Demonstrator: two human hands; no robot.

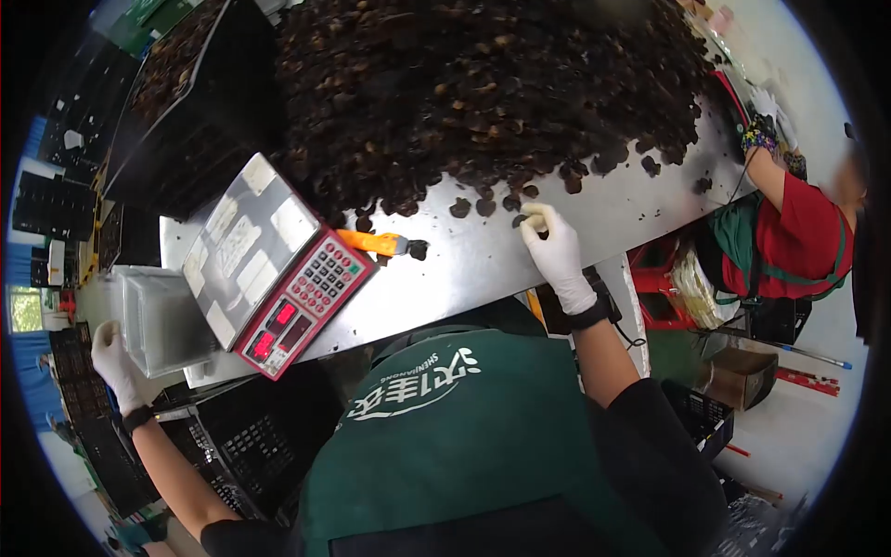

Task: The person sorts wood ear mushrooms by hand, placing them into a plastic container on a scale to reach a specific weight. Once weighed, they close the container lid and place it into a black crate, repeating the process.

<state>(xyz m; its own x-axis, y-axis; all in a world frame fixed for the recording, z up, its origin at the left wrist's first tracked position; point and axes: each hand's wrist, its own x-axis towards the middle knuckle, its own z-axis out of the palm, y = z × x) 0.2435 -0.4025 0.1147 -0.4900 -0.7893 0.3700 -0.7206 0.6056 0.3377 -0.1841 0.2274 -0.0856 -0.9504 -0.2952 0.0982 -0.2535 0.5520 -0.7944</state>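
My right hand [559, 260], in a white glove, is above the metal table [445, 302]. Its thumb and fingers pinch one dark brown, flat piece [519, 221] that looks like dried mushroom. A large heap of such pieces [483, 102] covers the back of the table, with several loose ones at its front edge. At the far left my gloved left hand [114, 367] is closed at the side of a stack of clear plastic boxes [167, 320]; its fingertips are partly hidden. Between my hands stands a red digital scale [278, 269] with lit red digits.
An orange-handled tool [373, 243] with a grey end lies beside the scale. A tall black crate [200, 111] stands at the back left, another black crate [251, 446] below my left. At the right a co-worker in a red shirt [807, 241] reaches to the table. A cardboard box [742, 376] is on the floor.
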